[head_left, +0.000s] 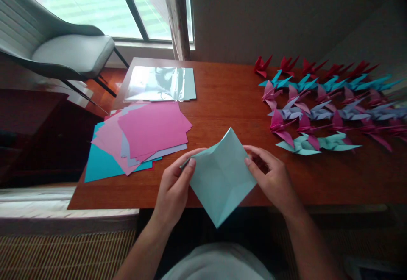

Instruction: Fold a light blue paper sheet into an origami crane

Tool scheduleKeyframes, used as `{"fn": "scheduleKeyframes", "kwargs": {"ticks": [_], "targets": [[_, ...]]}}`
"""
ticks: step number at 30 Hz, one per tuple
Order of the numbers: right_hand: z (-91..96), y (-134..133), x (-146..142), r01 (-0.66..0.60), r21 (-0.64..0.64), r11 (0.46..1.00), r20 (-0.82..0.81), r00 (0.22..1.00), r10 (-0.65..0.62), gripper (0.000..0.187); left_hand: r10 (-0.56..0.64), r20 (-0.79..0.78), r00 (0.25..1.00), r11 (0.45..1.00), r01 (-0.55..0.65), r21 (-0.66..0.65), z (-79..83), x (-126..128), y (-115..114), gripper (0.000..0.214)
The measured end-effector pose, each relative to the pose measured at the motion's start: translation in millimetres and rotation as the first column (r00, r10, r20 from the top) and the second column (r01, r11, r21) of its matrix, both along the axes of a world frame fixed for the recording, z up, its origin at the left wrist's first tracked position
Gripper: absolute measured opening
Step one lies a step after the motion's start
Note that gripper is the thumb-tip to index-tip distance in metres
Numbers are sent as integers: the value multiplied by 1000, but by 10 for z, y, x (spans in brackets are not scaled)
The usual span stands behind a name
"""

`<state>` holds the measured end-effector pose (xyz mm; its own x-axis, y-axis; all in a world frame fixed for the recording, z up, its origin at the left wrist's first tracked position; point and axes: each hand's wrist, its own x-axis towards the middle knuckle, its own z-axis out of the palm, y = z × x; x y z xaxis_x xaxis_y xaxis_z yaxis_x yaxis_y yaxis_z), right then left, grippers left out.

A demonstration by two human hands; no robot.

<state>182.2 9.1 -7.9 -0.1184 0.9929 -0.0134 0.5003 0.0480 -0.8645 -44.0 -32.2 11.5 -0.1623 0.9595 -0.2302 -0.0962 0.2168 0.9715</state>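
Folded birds (303,144): stood in rows on the table's (222,89) right side, looking done; only two were pale green.
Green paper (222,178): was over the table's near edge, with fold lines but no bird shape; it looked part folded.
Loose sheets (155,127): lay flat on the table's left side.
Left hand (173,187): pinched the paper's left corner, thumb on top.
Right hand (273,178): pinched its right side, fingers bent.
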Motion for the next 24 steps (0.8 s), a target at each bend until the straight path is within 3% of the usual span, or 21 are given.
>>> {"fn": "scheduleKeyframes", "kwargs": {"ticks": [3,7,13,18,24], "targets": [[35,7,11,55,-139,989,-198,977,-82,26,119,374,920,984,-57,-171,48,13,55,35],[62,1,-9,114,-275,955,-409,885,-223,28,183,510,841,965,-53,-259,73,41,91,31],[28,-17,-19,167,-252,953,-443,856,-267,26,188,480,857,968,-79,-238,55,48,53,27],[8,-2,-16,199,-191,961,-385,886,-260,28,79,186,979,995,-65,-79,-2,-21,-18,29],[-2,-8,11,59,-212,976,-486,859,-158,43,91,137,986,996,-87,-32,-46,-35,-40,41]]}}
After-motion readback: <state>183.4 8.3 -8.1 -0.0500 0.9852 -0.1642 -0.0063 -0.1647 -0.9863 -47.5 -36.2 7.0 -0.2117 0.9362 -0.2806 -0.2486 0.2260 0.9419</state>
